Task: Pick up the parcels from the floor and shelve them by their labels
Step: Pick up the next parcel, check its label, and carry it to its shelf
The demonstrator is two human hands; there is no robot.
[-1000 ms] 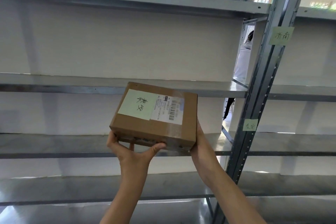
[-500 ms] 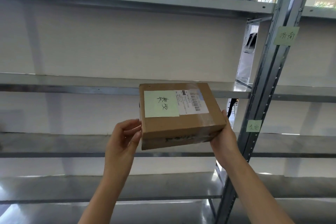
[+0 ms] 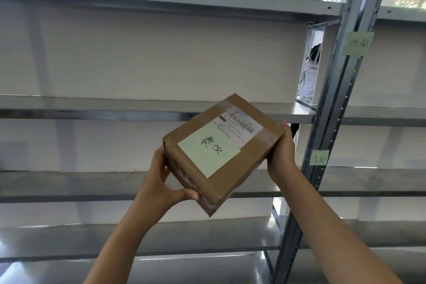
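Cardboard parcel [image 3: 227,157] tilted, gripped by left hand [image 3: 164,182] and right hand [image 3: 282,152]; right fingers hidden behind it. Shelf [image 3: 92,182] behind bare, upright [image 3: 332,122] at right.

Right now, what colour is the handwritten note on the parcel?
Pale green note, best in the head view.
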